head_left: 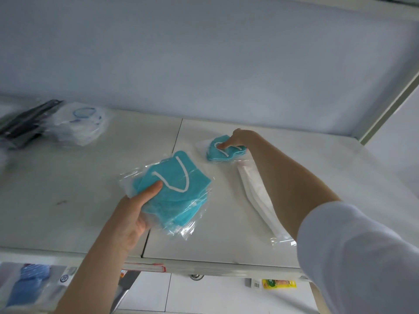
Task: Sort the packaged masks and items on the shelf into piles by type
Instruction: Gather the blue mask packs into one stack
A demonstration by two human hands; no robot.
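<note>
Shelf [95,200], white, seen from above with a seam down its middle. Left hand [133,214] grips near teal pack [174,193]: thumb on top, fingers hidden beneath, the clear bag lifted at that corner and hanging over the seam. Teal masks with white ear loops are inside. Right hand [237,138] reaches to the back, fingers bent down onto far teal pack [221,152], which lies flat on the shelf right of the seam. Cannot tell whether it pinches or only presses. White pack [254,193], long and narrow, lies on the shelf just beside the far teal pack, partly under the right forearm. White sleeve [353,257] at lower right. Back left, well apart: black pack [27,123] touching a pile of white mask packs [79,128], blurred. Below the shelf edge: blue pack [31,284] at left, yellow label [278,284] at right.
</note>
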